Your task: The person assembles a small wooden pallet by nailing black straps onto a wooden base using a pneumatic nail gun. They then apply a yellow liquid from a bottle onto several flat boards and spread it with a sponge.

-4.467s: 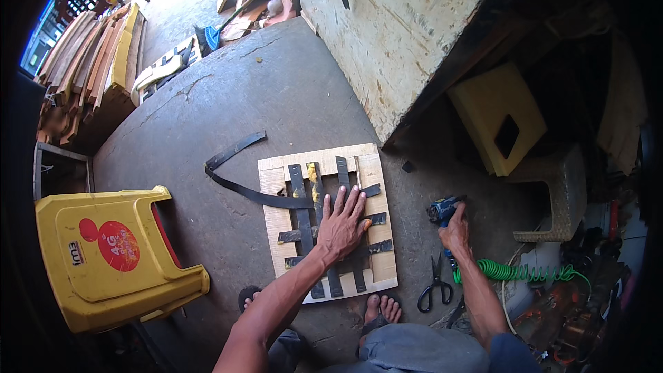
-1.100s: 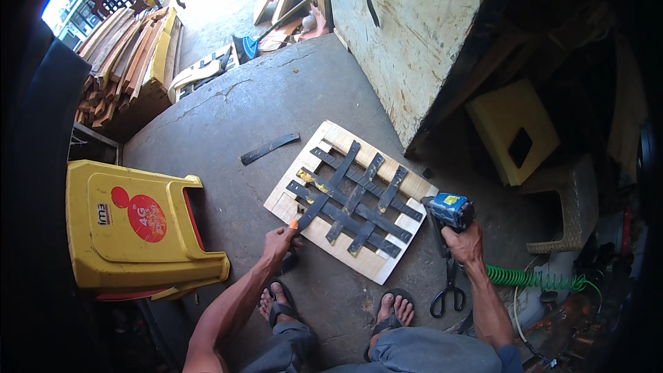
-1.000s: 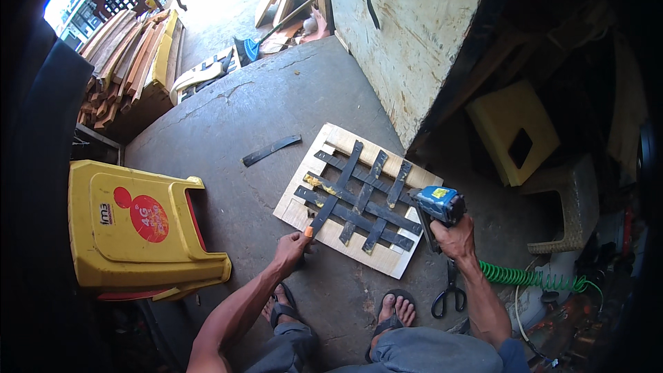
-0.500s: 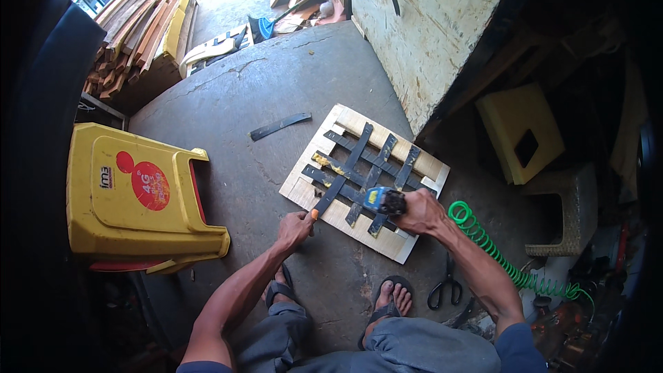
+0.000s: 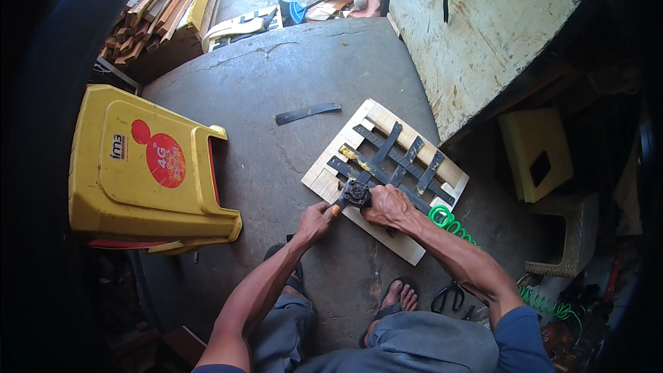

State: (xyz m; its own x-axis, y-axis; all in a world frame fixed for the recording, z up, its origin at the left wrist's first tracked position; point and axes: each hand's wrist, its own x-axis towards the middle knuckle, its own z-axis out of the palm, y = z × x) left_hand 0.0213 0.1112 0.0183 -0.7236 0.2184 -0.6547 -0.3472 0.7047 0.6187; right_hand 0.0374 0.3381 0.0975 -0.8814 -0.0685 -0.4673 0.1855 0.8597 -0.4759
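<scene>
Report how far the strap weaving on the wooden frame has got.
Done: dark straps lie crisscrossed over the wooden frame. In hand: the right hand presses an air tool on the near-left strap end; the left hand steadies that strap end. Left: one loose strap lies on the floor.

R hand (image 5: 390, 205) – tool (image 5: 356, 194) on board (image 5: 324, 178)

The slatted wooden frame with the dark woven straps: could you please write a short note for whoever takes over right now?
Right hand: grips the dark air-powered stapler, pressed on the near-left edge of the pale slatted wooden frame.
Left hand: pinches a strap end at that edge.
Done: dark woven straps cross the frame.
Left: which ends are fastened cannot be told; one loose dark strap lies on the concrete beyond.
</scene>
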